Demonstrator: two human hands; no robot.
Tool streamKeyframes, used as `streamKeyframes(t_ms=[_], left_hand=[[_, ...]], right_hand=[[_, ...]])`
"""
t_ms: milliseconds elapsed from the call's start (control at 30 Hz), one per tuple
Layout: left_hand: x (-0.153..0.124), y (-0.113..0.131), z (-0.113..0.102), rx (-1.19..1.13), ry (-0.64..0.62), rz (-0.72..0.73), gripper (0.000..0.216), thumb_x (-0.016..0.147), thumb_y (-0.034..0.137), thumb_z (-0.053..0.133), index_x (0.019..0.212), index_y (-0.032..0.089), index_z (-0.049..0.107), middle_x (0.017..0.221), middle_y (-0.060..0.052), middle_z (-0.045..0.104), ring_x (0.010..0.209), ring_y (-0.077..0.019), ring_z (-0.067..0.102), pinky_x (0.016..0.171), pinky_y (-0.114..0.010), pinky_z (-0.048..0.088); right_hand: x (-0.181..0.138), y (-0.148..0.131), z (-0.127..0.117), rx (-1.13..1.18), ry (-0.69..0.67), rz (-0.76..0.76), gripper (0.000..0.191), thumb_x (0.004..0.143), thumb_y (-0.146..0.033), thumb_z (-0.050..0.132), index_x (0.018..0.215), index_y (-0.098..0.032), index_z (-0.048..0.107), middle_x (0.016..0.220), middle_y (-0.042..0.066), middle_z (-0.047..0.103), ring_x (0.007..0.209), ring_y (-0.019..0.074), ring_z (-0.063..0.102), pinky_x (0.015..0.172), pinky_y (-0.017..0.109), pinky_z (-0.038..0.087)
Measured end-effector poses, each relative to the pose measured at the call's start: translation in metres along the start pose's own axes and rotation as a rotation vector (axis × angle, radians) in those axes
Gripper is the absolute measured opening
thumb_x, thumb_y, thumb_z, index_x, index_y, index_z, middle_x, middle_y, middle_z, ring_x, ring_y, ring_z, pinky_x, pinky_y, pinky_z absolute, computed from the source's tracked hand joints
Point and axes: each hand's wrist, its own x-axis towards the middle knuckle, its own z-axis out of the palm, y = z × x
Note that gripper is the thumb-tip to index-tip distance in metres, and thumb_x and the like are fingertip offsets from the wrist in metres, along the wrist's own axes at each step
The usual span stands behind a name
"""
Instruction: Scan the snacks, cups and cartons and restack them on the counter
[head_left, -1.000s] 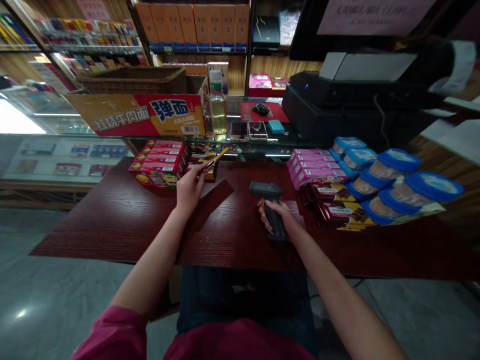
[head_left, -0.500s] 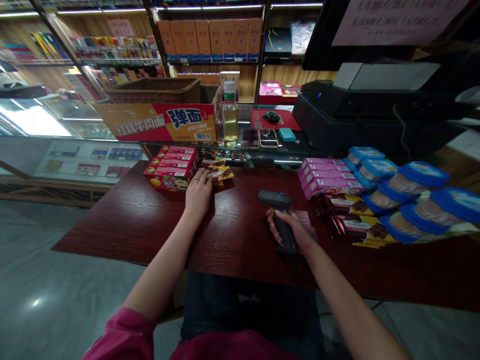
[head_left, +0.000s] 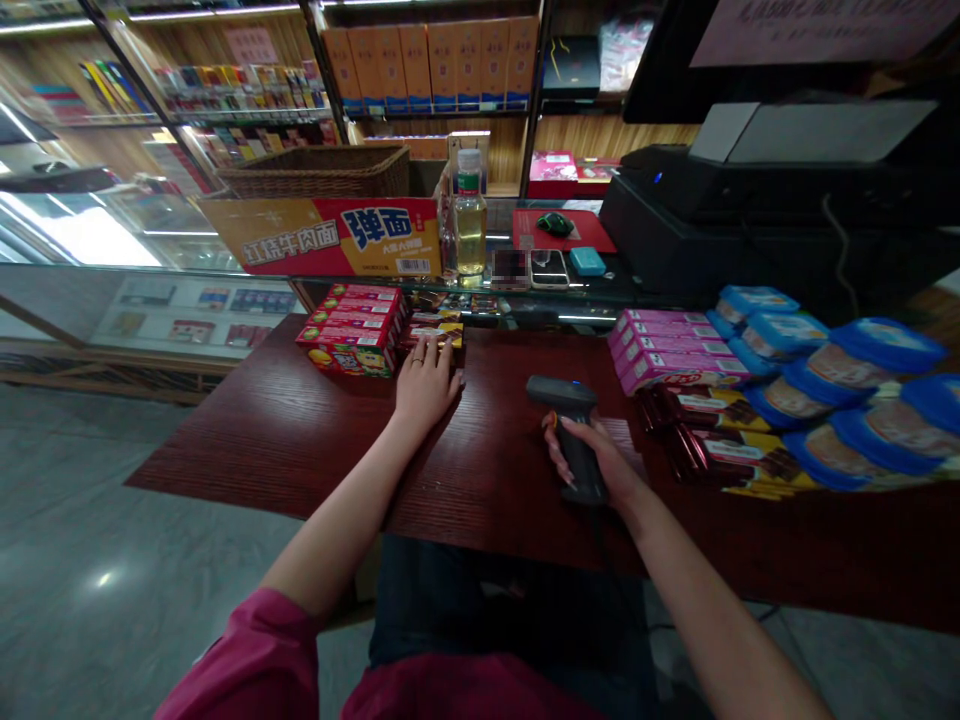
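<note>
My right hand (head_left: 581,455) is wrapped round the grip of a black handheld barcode scanner (head_left: 562,393), its head tilted to the left above the wooden counter (head_left: 480,470). My left hand (head_left: 427,382) lies with fingers stretched at the near edge of a small stack of yellow-and-brown snack packets (head_left: 435,330). The fingertips touch the packets or rest right in front of them. Left of the packets stands a block of red snack boxes (head_left: 352,330). Pink boxes (head_left: 675,350) and more chocolate-coloured packets (head_left: 720,440) lie right of the scanner.
Blue-lidded tubs (head_left: 870,400) are stacked at the right. A noodle carton (head_left: 322,240), a bottle of yellow liquid (head_left: 470,225), two phones and a small turquoise case (head_left: 587,261) stand behind on the glass counter. A black checkout machine (head_left: 750,230) is at the back right.
My left hand has moved slightly right and nearer to me, and the packets beside it now lie more neatly lined up. My right hand still holds the scanner. The view has shifted a little.
</note>
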Motion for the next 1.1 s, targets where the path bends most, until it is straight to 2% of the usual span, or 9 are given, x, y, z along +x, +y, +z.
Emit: streamKeyframes(t_ms=[167, 300, 400, 667, 800, 933, 1000, 1100], left_hand=[[0.018, -0.009, 0.004, -0.039, -0.006, -0.038, 0.08, 0.098, 0.059, 0.052, 0.163, 0.018, 0.032, 0.163, -0.022, 0.04, 0.153, -0.0426, 0.035, 0.121, -0.059, 0.031], [0.03, -0.018, 0.008, -0.068, 0.009, -0.027, 0.075, 0.097, 0.063, 0.052, 0.157, 0.02, 0.044, 0.161, -0.021, 0.044, 0.152, -0.0407, 0.036, 0.124, -0.059, 0.023], [0.036, -0.024, 0.013, -0.08, 0.025, -0.015, 0.069, 0.098, 0.062, 0.05, 0.152, 0.019, 0.051, 0.159, -0.02, 0.047, 0.15, -0.0393, 0.039, 0.124, -0.057, 0.024], [0.045, -0.028, 0.025, -0.086, 0.029, -0.022, 0.074, 0.098, 0.063, 0.05, 0.157, 0.02, 0.045, 0.163, -0.02, 0.042, 0.154, -0.0411, 0.033, 0.123, -0.059, 0.025], [0.045, -0.029, 0.026, -0.086, 0.031, -0.024, 0.075, 0.097, 0.065, 0.049, 0.158, 0.021, 0.044, 0.165, -0.018, 0.039, 0.154, -0.0403, 0.032, 0.126, -0.059, 0.02], [0.037, -0.01, 0.017, -0.145, 0.075, 0.05, 0.077, 0.097, 0.06, 0.053, 0.161, 0.019, 0.037, 0.169, -0.015, 0.031, 0.158, -0.0369, 0.024, 0.129, -0.057, 0.013], [0.031, 0.012, 0.012, -0.191, 0.064, 0.173, 0.071, 0.1, 0.051, 0.051, 0.162, 0.019, 0.035, 0.17, -0.013, 0.028, 0.16, -0.0324, 0.023, 0.131, -0.053, 0.012], [0.02, 0.058, 0.006, -0.257, -0.006, 0.442, 0.062, 0.103, 0.036, 0.045, 0.162, 0.019, 0.035, 0.17, -0.011, 0.03, 0.158, -0.0265, 0.028, 0.131, -0.048, 0.018]], right_hand=[[0.0, 0.0, 0.0, -0.002, 0.0, 0.022, 0.039, 0.074, -0.048, 0.082, 0.093, -0.019, 0.065, 0.069, -0.001, 0.06, 0.045, 0.0103, 0.051, 0.033, 0.02, 0.04], [0.002, 0.001, -0.001, 0.006, -0.001, 0.028, 0.038, 0.075, -0.048, 0.082, 0.094, -0.019, 0.065, 0.069, -0.001, 0.059, 0.045, 0.0104, 0.051, 0.034, 0.02, 0.041], [0.004, 0.002, -0.003, 0.009, 0.001, 0.031, 0.038, 0.075, -0.047, 0.082, 0.095, -0.019, 0.066, 0.07, -0.001, 0.059, 0.046, 0.0105, 0.051, 0.034, 0.02, 0.041], [0.006, 0.002, -0.003, 0.009, 0.011, 0.049, 0.039, 0.076, -0.048, 0.081, 0.096, -0.02, 0.065, 0.07, -0.001, 0.059, 0.046, 0.0107, 0.05, 0.033, 0.021, 0.04], [0.007, 0.002, -0.002, 0.019, -0.012, 0.036, 0.036, 0.077, -0.047, 0.08, 0.094, -0.02, 0.063, 0.07, -0.001, 0.059, 0.045, 0.0107, 0.05, 0.033, 0.021, 0.04], [0.007, -0.001, 0.001, 0.039, -0.028, -0.007, 0.035, 0.077, -0.046, 0.078, 0.093, -0.02, 0.061, 0.069, -0.002, 0.059, 0.046, 0.0108, 0.051, 0.034, 0.021, 0.039], [0.003, -0.004, 0.001, 0.072, -0.028, -0.084, 0.036, 0.076, -0.046, 0.077, 0.094, -0.02, 0.061, 0.068, -0.003, 0.058, 0.045, 0.0104, 0.048, 0.033, 0.021, 0.039], [-0.015, -0.01, -0.003, 0.166, 0.027, -0.21, 0.035, 0.077, -0.045, 0.075, 0.096, -0.02, 0.06, 0.068, -0.004, 0.055, 0.046, 0.0095, 0.045, 0.035, 0.019, 0.037]])
